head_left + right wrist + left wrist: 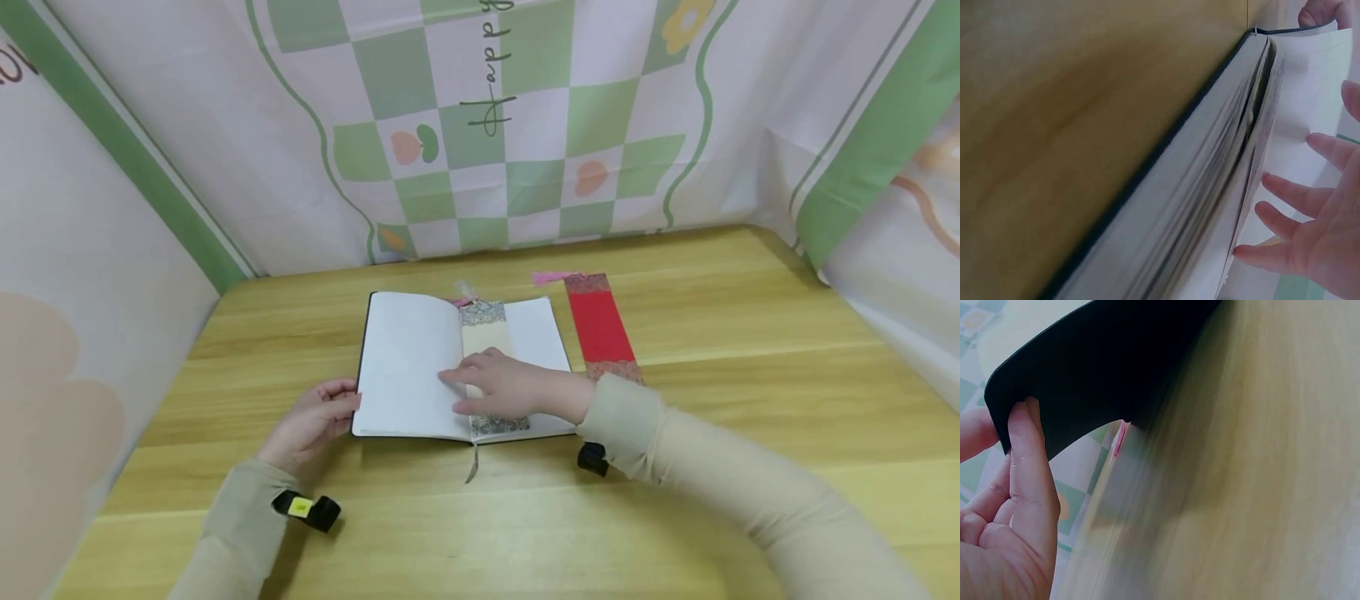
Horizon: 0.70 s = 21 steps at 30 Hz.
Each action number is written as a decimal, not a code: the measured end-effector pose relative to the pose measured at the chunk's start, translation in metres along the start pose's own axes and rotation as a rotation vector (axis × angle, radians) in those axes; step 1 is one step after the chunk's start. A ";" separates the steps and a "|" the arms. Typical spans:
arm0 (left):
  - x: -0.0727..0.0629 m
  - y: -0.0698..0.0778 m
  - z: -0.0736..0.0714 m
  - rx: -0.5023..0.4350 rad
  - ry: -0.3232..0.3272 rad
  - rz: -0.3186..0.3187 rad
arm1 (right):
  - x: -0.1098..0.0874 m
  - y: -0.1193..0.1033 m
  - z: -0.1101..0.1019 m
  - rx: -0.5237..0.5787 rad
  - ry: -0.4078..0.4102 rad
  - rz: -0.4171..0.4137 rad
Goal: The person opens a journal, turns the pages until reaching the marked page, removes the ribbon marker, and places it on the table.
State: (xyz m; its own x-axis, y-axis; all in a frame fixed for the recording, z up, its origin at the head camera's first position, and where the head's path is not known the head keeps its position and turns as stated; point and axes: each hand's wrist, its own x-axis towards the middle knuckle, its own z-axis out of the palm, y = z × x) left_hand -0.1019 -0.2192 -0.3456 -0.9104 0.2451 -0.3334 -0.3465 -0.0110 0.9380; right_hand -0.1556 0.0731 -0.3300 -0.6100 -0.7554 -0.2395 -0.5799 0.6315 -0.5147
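Note:
A notebook (408,358) with a dark cover lies spread on the table, its left side raised. My left hand (311,421) pinches that side's outer edge; the left wrist view shows the black cover (1085,375) between thumb and fingers. Along the gutter, on the right-hand page, lies a cream bookmark (483,333) with grey patterned ends and a pale tassel. My right hand (506,383) is over this bookmark with its fingers spread. In the right wrist view, fingertips (1272,181) touch the bookmark's edge or page; which one is hard to tell.
A red bookmark (600,321) with a pink tassel (555,277) lies right of the notebook, its lower end partly behind my right wrist. A grey ribbon (472,465) hangs from the spine onto the wooden table (465,533). A printed curtain (465,167) closes off the back.

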 end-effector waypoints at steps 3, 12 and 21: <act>0.001 -0.001 -0.001 0.021 -0.003 0.007 | 0.002 -0.001 0.002 -0.037 -0.016 0.017; 0.001 -0.004 -0.006 -0.031 -0.031 0.011 | 0.007 0.000 0.010 -0.169 0.009 -0.004; 0.004 -0.010 -0.009 0.002 0.007 -0.053 | 0.008 -0.008 0.011 -0.277 0.011 0.000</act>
State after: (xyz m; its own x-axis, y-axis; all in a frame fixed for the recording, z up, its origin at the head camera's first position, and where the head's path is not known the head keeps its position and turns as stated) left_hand -0.1046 -0.2262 -0.3568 -0.8923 0.2381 -0.3836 -0.3942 0.0036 0.9190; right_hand -0.1498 0.0599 -0.3372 -0.6150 -0.7542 -0.2301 -0.7042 0.6567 -0.2700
